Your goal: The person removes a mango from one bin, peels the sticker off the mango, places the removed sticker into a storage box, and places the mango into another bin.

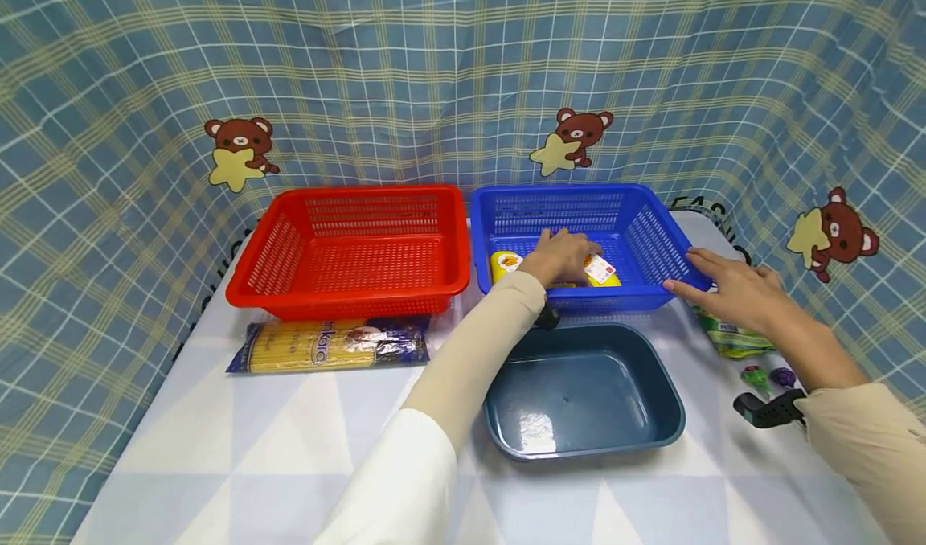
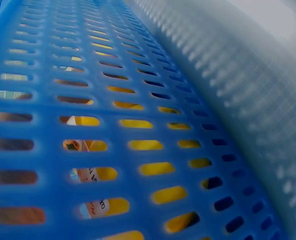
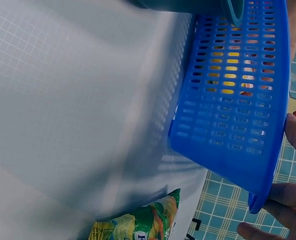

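Note:
My left hand (image 1: 560, 256) is inside the blue basket (image 1: 660, 297), fingers bent down over a yellow packet (image 1: 606, 280) with a white label and gripping it. More yellow packaging (image 1: 501, 265) with a round white label shows on the hand's other side. Through the slots of the basket wall in the left wrist view, yellow wrapping (image 2: 156, 169) and bits of label appear; the fingertips are hidden. My right hand (image 1: 741, 288) rests at the basket's front right corner, fingers extended and touching the rim (image 3: 280, 150).
Left of the blue basket stands a red basket (image 1: 347, 297), with a spaghetti pack (image 1: 311, 347) before it. A dark blue-grey tub (image 1: 579, 444) sits in front of the blue basket. To the right lie a green packet (image 1: 738, 342) and small green (image 1: 755, 378) and purple (image 1: 783, 377) items.

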`<state>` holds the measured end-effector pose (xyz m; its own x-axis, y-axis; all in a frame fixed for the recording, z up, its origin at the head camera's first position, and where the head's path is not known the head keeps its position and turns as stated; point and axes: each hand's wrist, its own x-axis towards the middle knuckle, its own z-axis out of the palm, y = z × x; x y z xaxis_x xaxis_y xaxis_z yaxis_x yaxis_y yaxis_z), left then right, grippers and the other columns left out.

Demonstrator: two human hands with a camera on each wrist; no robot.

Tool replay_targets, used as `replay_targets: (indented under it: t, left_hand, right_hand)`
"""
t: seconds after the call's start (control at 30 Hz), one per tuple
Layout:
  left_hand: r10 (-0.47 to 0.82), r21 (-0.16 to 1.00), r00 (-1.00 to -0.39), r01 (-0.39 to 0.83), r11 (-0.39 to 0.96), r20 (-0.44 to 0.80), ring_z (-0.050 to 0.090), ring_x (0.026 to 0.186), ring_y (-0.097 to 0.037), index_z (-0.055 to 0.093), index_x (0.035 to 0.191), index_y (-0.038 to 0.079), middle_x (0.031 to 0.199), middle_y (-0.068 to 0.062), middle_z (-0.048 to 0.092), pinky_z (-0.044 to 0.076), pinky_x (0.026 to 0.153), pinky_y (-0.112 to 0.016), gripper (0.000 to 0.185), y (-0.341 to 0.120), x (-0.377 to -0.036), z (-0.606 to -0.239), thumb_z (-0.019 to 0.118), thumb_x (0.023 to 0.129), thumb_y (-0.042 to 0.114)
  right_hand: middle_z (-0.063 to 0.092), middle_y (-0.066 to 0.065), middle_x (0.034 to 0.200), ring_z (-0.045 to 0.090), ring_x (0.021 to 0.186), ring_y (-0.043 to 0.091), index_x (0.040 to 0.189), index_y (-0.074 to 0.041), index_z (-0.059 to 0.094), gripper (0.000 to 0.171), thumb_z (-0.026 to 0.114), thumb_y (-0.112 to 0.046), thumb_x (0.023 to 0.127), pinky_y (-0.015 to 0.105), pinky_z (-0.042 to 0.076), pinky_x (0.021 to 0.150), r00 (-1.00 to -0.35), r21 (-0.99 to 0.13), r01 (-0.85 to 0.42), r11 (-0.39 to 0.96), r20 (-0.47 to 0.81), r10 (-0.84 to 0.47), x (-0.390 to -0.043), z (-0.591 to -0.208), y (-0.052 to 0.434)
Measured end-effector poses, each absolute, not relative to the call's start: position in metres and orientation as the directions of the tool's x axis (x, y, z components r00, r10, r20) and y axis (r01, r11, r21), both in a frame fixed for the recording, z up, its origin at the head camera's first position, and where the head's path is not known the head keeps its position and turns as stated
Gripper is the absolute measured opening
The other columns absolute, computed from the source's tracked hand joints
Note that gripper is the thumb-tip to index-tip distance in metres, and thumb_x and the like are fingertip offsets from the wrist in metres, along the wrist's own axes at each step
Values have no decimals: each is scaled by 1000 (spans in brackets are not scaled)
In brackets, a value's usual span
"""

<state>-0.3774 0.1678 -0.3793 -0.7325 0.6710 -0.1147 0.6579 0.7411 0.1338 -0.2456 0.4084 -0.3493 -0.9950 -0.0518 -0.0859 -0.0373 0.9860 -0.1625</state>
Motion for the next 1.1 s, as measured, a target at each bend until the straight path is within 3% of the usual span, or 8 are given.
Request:
replay_targets:
  t: [0.17, 0.4, 0.7, 0.97, 1.1]
  left_hand:
    - [703, 67, -703, 700, 711, -110, 44, 125, -16, 47, 148, 39, 143, 13, 49, 25, 108, -44, 63, 168, -379, -378, 71, 90, 43]
    - [729, 0, -682, 730, 683, -50, 41, 129, -18, 51, 145, 39, 144, 12, 48, 23, 112, -47, 63, 169, -384, -380, 71, 87, 55]
    - [743, -15, -660, 749, 663, -112, 29, 143, -19, 41, 153, 38, 154, 13, 42, 9, 120, -51, 63, 172, -382, -385, 67, 95, 39]
    - [774, -1, -633, 774, 633, -31, 43, 129, -17, 57, 137, 36, 134, 15, 59, 16, 115, -47, 55, 176, -387, -387, 69, 88, 59]
    - [780, 12, -626, 780, 626, 2, 47, 123, -16, 61, 133, 34, 126, 14, 62, 18, 113, -46, 52, 176, -388, -384, 69, 88, 58]
  right_hand:
    - [19, 29, 159, 21, 136, 61, 156, 2, 24, 95, 42, -70, 96, 81, 15, 94, -996, -157, -41, 987, -75, -53, -247, -350, 408]
    - [18, 29, 159, 20, 135, 63, 156, 2, 23, 96, 41, -71, 95, 81, 13, 96, -996, -162, -28, 986, -78, -41, -249, -350, 408]
    - [17, 28, 160, 19, 135, 63, 157, 0, 22, 96, 42, -71, 95, 80, 15, 94, -995, -184, -16, 983, -94, -34, -248, -355, 410]
    - [16, 28, 160, 19, 136, 62, 157, -1, 22, 96, 42, -71, 95, 81, 15, 93, -995, -194, -17, 981, -88, -34, -246, -357, 409]
    - [15, 26, 161, 19, 136, 62, 158, -1, 21, 95, 42, -70, 96, 82, 15, 93, -996, -202, -20, 979, -82, -38, -246, -355, 409]
